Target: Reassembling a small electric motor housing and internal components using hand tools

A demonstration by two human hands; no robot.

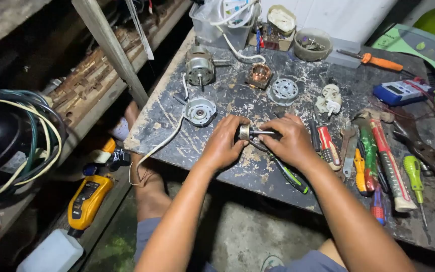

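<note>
Both hands grasp a small metal shaft (250, 133) at the middle of the scratched workbench (217, 100): the left hand (223, 143) pinches its round end, the right hand (287, 138) its rod. A motor housing (200, 111) lies at ten o'clock from them, screwdrivers (378, 156) at three o'clock.

Motor housing (199, 111) lies left of hands (258, 141); screwdrivers (378, 156) right.

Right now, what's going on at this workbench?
A person sits at a worn dark table and grips a small metal shaft part with both hands: the left hand holds its round end, and the right hand closes over the shaft. Motor housings and a copper winding lie just beyond. Screwdrivers and pliers lie to the right, and a yellow meter sits on the shelf to the left.
</note>
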